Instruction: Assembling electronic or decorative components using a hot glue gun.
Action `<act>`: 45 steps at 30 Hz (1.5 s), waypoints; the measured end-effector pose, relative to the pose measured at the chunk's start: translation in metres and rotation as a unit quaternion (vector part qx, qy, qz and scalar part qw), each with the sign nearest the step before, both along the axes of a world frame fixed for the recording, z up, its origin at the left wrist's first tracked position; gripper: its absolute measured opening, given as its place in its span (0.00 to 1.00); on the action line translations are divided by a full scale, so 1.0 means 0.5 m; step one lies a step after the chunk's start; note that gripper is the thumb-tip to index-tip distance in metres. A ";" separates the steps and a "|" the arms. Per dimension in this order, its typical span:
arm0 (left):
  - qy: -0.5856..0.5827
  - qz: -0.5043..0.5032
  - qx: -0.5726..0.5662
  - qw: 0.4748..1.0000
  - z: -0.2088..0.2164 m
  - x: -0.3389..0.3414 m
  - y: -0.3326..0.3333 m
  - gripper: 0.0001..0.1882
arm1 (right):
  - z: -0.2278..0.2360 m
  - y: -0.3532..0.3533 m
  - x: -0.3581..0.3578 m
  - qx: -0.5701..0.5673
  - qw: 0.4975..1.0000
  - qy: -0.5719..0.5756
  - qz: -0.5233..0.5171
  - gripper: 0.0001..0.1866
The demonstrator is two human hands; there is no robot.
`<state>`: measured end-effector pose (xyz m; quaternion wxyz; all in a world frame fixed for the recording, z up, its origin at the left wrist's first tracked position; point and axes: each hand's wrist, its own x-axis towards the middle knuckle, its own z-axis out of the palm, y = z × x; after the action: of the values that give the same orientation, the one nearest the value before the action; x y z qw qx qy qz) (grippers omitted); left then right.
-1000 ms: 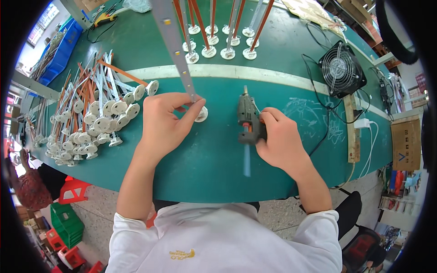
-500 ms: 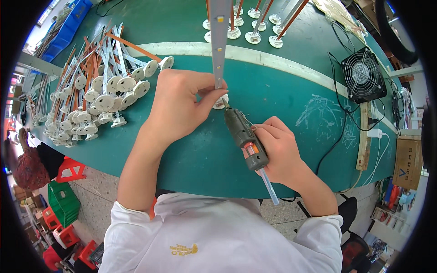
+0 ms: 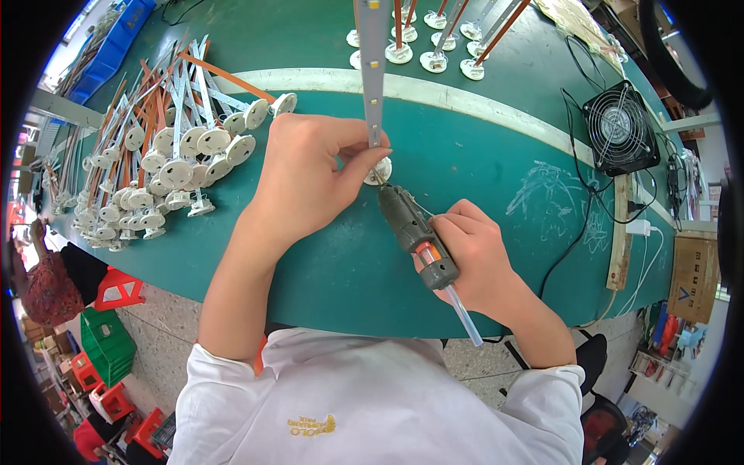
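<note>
My left hand (image 3: 314, 170) pinches the lower end of an upright LED strip (image 3: 373, 77), a narrow pale bar with small yellow chips. Under it, partly hidden by my fingers, a round white base (image 3: 379, 171) rests on the green table. My right hand (image 3: 479, 252) is wrapped round a dark glue gun (image 3: 415, 232), whose tip points at that base, close to the strip's foot. Whether the tip touches cannot be made out. A clear glue stick (image 3: 465, 316) juts from the gun's rear.
A heap of strips with round white bases (image 3: 177, 174) lies at the left. Several finished-looking upright pieces (image 3: 434, 62) stand at the back. A black fan (image 3: 620, 128) with cables and a power strip (image 3: 620, 240) occupy the right side. A blue bin (image 3: 116, 50) sits far left.
The glue gun's nose has shifted slightly left, and its glue stick has swung a little right. My left hand stays on the strip, almost unmoved.
</note>
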<state>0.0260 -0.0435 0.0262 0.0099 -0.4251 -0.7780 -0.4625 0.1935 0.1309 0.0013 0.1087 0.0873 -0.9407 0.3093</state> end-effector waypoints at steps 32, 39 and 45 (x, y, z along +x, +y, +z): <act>-0.024 -0.005 0.015 1.000 -0.003 -0.005 -0.001 0.02 | -0.014 -0.001 0.008 0.010 1.000 0.022 -0.004 0.12; -0.031 -0.007 0.009 0.999 -0.002 -0.004 -0.001 0.03 | -0.013 -0.008 -0.002 0.020 0.999 0.041 -0.025 0.11; -0.030 -0.007 0.012 0.999 -0.003 -0.004 -0.002 0.03 | -0.014 -0.012 0.000 0.039 0.998 0.029 -0.036 0.12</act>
<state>0.0240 -0.0444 0.0245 -0.0115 -0.4163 -0.7696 -0.4840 0.1934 0.1251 -0.0059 0.1435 0.0665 -0.9509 0.2659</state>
